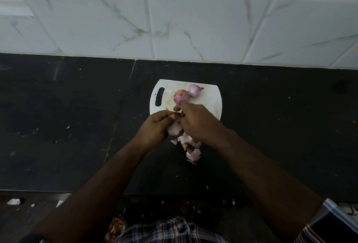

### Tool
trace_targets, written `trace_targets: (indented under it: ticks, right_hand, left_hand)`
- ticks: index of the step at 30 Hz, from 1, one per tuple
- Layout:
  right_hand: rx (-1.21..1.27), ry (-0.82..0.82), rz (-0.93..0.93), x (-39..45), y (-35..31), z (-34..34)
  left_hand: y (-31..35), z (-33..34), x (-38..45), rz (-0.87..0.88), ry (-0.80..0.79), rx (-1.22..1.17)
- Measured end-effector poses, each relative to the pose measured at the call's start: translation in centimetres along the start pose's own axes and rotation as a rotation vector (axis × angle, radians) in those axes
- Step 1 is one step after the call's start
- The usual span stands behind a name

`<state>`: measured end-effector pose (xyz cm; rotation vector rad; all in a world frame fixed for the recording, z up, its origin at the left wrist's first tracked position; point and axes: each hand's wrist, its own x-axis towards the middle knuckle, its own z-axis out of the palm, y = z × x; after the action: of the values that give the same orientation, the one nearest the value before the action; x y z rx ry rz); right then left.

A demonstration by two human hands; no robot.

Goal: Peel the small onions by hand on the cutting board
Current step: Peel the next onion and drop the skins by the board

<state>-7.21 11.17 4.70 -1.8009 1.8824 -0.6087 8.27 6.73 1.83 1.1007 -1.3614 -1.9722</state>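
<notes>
1. Onion in work (174,129): pale pink, held just above the near edge of the cutting board (211,99), between the two hands, mostly hidden by them.
2. Left hand (155,126): fingers curled round the onion from the left, with a brown strip of dry skin (172,112) sticking out past the fingertips.
3. Right hand (195,120): fingers bent, closing on the same onion at its top; the exact pinch point is hidden.
4. Two peeled onions (182,96) lie touching each other near the far edge of the white board, just beyond the right fingertips.
5. Pile of peels (190,149): pink-white scraps on the black counter (77,117), just off the board's near edge, under the wrists.
6. White marbled tile wall (193,20) runs along the counter's far edge.
</notes>
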Motion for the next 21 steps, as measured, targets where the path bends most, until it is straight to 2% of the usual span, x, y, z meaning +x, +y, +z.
trace_targets:
  ticks: [4, 8, 21]
  right_hand:
    - [0.178, -0.006, 0.091, 0.3, 0.8, -0.8]
    - [0.365, -0.147, 0.074, 0.0, 1.5, -0.3]
    - [0.329, 0.026, 0.004, 0.2, 1.4, 0.8]
  left_hand:
    - [0.0, 0.1, 0.2, -0.026, 0.015, -0.047]
    - [0.4, -0.7, 0.2, -0.068, -0.040, -0.035]
    - [1.1, -0.8, 0.4, -0.118, 0.022, -0.108]
